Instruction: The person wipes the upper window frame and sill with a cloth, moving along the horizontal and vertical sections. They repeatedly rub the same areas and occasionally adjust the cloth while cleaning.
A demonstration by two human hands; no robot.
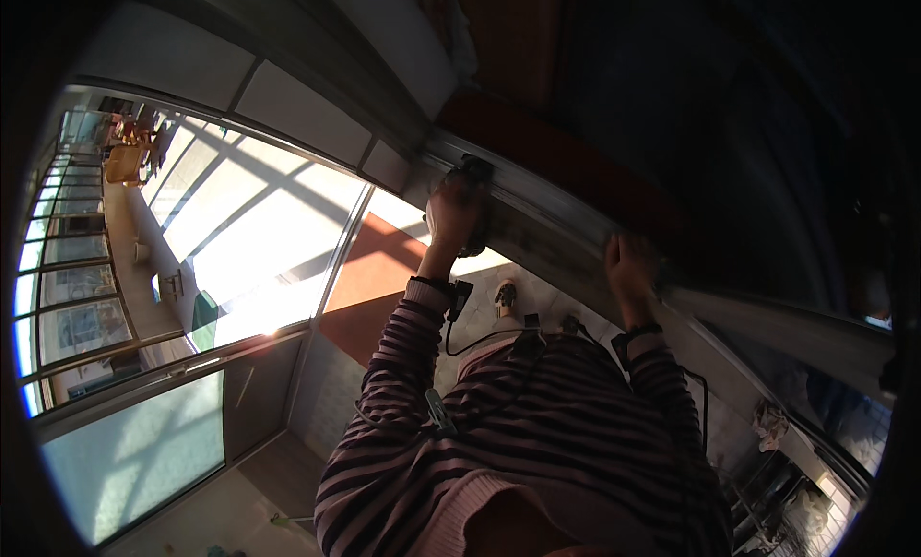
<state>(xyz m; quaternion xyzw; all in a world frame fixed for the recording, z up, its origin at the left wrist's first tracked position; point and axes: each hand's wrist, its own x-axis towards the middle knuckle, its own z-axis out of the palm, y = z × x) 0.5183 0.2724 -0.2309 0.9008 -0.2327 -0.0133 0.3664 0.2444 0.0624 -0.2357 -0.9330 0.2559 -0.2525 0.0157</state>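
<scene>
My left hand (452, 215) is closed around a dark object (478, 219), whose exact kind I cannot tell in the shade. It is held against a metal-edged ledge (518, 190), which looks like a window or sliding-door frame. Further right, my right hand (630, 265) rests on the same ledge with its fingers curled over the edge; nothing shows in it, though its fingertips are lost in shadow. Both wrists carry dark bands with cables.
An open doorway (338, 247) on the left leads to a sunlit floor (245, 197). A reddish-brown mat (367, 305) lies by the threshold. Beside it stands a door with a frosted pane (144, 449). At lower right is a rack (770, 499) holding items. A cable (482, 337) hangs near my waist.
</scene>
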